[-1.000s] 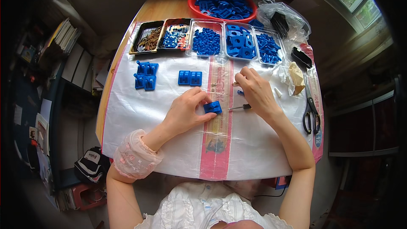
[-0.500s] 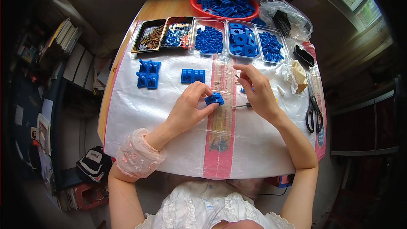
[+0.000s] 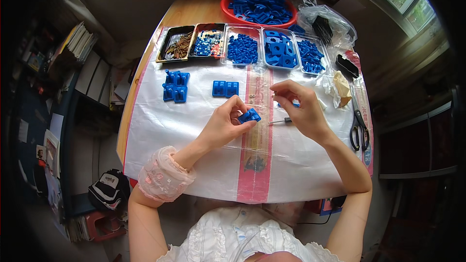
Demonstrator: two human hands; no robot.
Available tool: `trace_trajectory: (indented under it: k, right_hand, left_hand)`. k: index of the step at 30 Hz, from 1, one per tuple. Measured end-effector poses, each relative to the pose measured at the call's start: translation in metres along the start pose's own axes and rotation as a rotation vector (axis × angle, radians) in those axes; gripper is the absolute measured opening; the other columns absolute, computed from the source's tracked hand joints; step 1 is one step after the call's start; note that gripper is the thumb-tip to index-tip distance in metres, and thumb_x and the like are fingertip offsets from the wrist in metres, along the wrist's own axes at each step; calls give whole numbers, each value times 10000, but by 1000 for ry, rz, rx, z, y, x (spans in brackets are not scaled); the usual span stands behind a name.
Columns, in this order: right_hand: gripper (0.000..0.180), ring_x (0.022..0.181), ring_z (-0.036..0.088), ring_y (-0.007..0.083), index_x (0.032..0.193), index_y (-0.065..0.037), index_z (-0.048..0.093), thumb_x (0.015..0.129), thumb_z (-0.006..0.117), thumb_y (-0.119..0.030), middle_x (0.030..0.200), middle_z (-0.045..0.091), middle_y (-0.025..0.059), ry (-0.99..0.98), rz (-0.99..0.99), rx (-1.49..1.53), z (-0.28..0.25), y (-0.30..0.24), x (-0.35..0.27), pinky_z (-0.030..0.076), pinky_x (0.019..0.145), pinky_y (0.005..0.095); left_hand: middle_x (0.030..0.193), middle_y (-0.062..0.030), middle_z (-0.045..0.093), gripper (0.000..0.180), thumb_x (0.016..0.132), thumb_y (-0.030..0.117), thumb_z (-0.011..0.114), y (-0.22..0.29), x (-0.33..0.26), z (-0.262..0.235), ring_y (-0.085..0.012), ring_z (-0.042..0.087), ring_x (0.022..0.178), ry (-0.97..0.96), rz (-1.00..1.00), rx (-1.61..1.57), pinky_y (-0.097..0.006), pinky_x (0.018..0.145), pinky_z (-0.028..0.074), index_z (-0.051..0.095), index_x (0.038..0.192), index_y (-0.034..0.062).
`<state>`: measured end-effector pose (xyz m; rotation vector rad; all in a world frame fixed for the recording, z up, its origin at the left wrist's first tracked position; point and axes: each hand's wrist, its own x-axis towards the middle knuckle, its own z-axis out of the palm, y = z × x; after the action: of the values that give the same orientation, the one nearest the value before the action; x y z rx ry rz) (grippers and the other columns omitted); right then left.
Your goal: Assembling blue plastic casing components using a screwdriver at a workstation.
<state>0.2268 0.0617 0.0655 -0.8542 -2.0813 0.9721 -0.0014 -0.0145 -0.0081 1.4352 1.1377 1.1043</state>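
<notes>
My left hand (image 3: 224,125) grips a small blue plastic bracket (image 3: 250,115) between thumb and fingers, just above the sheet. To its right, my right hand (image 3: 302,111) is closed in a pinch on a small screw (image 3: 275,94), mostly covered by the fingertips. Between the hands lies a screwdriver (image 3: 278,122), its metal shaft pointing left. A few tiny nuts (image 3: 252,98) rest beyond the left hand. Past them sits a pair of blue brackets (image 3: 225,88), and farther left stands a group of several blue brackets (image 3: 175,86) with upright posts.
Across the back run a tray of long screws (image 3: 178,44), a tray of small hardware (image 3: 208,41) and clear trays of blue parts (image 3: 242,48). Behind them is a red basin (image 3: 225,7) of blue pieces. Black scissors (image 3: 359,128) and crumpled paper (image 3: 341,92) lie right.
The blue bracket has been raised slightly and tilted in my left hand. My right hand has come a little lower, fingertips pinched together on the screw. The whole view has shifted slightly.
</notes>
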Motion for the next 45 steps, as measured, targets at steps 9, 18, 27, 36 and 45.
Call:
trace_trajectory:
  k: [9, 18, 27, 36, 45]
  right_hand:
    - [117, 762, 702, 101, 940, 18, 713, 863, 802, 21, 899, 730, 64, 61, 55, 276, 29, 6, -57, 545, 656, 227]
    - [153, 723, 637, 135, 923, 9, 659, 850, 765, 93, 865, 693, 89, 194, -148, 223, 48, 30, -68, 514, 643, 260]
    - [158, 723, 634, 148, 915, 7, 650, 846, 762, 95, 879, 693, 95, 207, -186, 194, 48, 31, -68, 506, 641, 266]
    - [170, 694, 590, 136, 926, -12, 640, 854, 753, 93, 891, 688, 87, 202, -210, 196, 46, 30, -68, 473, 608, 263]
    - [215, 772, 684, 213, 939, -19, 642, 806, 767, 94, 919, 703, 106, 138, -327, 122, 42, 25, -72, 533, 630, 301]
  left_hand:
    - [1208, -81, 576, 375, 879, 78, 811, 13, -1, -1, -106, 656, 1010, -61, -84, -68, -223, 768, 603, 457, 999, 87]
    - [1243, -75, 620, 458, 884, 39, 798, 14, 0, 0, -115, 679, 1014, -102, -39, -64, -236, 821, 605, 626, 1309, 23]
    - [1233, -53, 671, 343, 933, 79, 764, 15, 0, -2, -109, 682, 1006, -167, -240, -238, -245, 838, 587, 673, 1259, 22]
    - [1217, -39, 665, 285, 1079, 152, 568, 15, 0, -4, -77, 631, 1024, -237, -382, -574, -231, 900, 557, 619, 1339, 46]
    - [1331, -123, 652, 247, 1096, 179, 527, 6, 0, -9, -118, 629, 1143, -361, -391, -686, -267, 954, 518, 608, 1297, 60]
